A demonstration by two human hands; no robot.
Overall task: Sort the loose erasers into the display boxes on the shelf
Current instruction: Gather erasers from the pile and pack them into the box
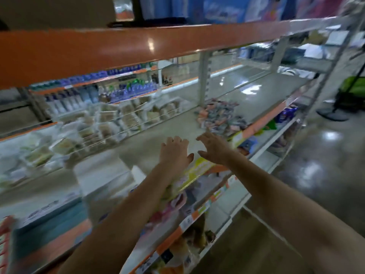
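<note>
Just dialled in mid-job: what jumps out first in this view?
Two bare hands, left hand and right hand, reach out open over the shelf, holding nothing. Just beyond the right hand lies a loose pile of erasers. Clear display boxes line the shelf's left side.

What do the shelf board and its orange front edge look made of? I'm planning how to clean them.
Shelf board: looks like pale, smooth painted metal or laminate; a faint sheen shows, but blur leaves it open.
Orange front edge: glossy, probably plastic or coated metal; it shows a bright light reflection.
</note>
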